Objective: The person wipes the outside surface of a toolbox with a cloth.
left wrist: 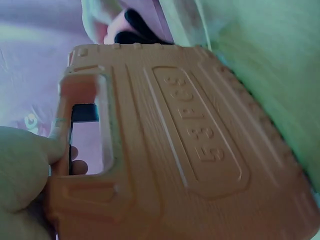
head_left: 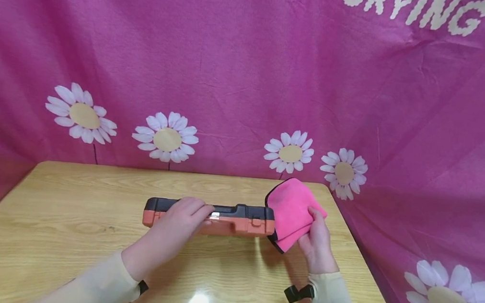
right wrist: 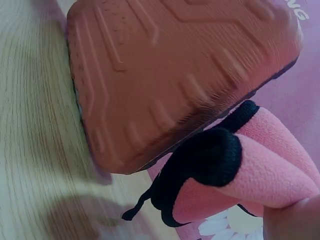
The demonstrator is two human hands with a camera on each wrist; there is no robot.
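Note:
An orange and black plastic tool case (head_left: pixel 244 225) stands on edge over the middle of the table, its handle side up. My left hand (head_left: pixel 187 216) grips the handle, with fingers curled through the opening in the left wrist view, where raised lettering shows on the case's orange face (left wrist: pixel 200 120). At the case's right end, my right hand (head_left: pixel 318 240) pinches a folded pink cloth (head_left: pixel 291 208) with black edging. In the right wrist view the cloth (right wrist: pixel 270 155) lies against or very near the case's end; actual contact I cannot tell.
The wooden table (head_left: pixel 67 223) extends on both sides of the case. Behind and to the right hangs a magenta curtain (head_left: pixel 232 73) printed with white daisies. A black strap piece (head_left: pixel 299 293) sits at the right wrist.

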